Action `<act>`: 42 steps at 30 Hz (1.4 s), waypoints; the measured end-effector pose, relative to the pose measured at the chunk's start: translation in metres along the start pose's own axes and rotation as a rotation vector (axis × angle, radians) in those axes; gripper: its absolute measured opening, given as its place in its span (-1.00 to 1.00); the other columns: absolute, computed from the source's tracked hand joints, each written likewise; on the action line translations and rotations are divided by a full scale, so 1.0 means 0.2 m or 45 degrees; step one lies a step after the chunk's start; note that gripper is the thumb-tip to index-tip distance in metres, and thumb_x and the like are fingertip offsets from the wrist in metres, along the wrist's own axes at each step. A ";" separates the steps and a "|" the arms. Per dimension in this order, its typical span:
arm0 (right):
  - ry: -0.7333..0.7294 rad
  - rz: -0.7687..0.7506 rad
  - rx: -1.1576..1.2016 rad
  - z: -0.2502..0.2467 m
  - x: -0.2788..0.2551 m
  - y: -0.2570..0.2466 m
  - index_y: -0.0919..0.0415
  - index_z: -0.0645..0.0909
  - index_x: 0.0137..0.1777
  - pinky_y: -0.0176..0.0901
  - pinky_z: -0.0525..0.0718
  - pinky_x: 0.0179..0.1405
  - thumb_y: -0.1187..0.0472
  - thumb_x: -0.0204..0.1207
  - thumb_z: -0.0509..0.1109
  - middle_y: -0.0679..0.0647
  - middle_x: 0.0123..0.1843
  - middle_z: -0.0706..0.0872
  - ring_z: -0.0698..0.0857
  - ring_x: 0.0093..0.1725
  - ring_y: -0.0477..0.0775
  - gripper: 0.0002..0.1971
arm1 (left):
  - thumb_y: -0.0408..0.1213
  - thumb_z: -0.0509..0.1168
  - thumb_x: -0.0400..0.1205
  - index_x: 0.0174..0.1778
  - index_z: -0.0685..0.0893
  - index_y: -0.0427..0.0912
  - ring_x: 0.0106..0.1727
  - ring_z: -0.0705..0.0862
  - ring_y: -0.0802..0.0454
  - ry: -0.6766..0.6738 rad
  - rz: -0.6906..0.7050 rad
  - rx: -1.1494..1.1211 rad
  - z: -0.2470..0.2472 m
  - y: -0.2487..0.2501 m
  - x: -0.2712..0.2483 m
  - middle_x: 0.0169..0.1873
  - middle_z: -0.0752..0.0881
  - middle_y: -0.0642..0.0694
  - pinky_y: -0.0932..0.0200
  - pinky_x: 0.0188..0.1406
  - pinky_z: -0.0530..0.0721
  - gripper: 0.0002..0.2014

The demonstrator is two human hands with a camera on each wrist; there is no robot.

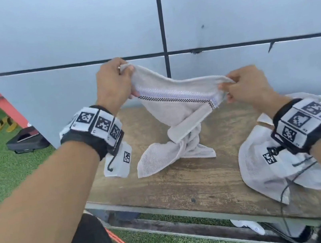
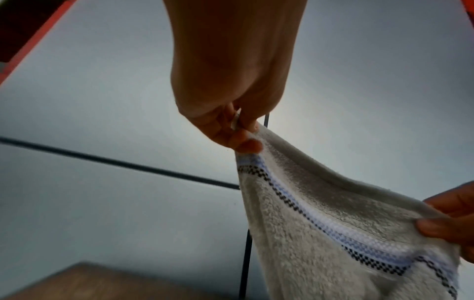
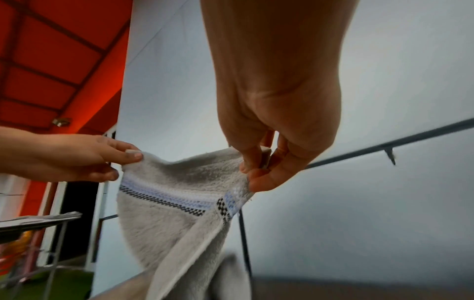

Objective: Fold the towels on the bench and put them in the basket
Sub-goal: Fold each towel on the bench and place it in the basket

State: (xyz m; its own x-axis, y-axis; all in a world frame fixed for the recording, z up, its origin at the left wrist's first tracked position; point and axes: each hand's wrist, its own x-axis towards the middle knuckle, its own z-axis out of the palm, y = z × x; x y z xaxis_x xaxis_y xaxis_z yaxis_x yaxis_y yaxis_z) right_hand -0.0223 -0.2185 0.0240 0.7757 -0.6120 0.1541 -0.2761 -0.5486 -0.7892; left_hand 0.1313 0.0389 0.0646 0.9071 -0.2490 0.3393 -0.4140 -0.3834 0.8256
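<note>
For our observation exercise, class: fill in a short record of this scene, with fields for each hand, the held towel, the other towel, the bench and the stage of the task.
left hand: pinches one top corner of the towel
right hand: pinches the other top corner
towel: lifted, top edge stretched between the hands, lower end twisted and resting on the bench
second towel: crumpled on the bench, at the right
basket: not in view
stage: unfolded, being spread out

Bare bench (image 1: 185, 180) in front; second towel (image 1: 267, 167) crowds the right end.
</note>
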 end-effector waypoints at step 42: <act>-0.807 -0.328 -0.821 0.62 0.02 0.32 0.21 0.69 0.27 -0.08 0.52 0.35 0.17 0.76 0.13 0.03 0.32 0.64 0.56 0.36 0.14 -0.68 | -0.15 0.08 0.82 -0.21 0.62 -0.19 0.76 0.06 -0.15 -0.966 -0.155 0.731 0.50 -0.73 -0.27 0.77 0.10 -0.03 -0.13 0.69 0.03 -0.64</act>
State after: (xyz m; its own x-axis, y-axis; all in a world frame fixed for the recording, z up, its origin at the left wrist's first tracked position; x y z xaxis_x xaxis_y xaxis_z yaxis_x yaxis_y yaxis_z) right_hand 0.0334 -0.1859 -0.0998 0.9687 -0.1074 -0.2237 -0.1665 -0.9497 -0.2652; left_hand 0.1358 0.0183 -0.1192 0.7394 -0.6108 -0.2833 -0.4767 -0.7720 0.4204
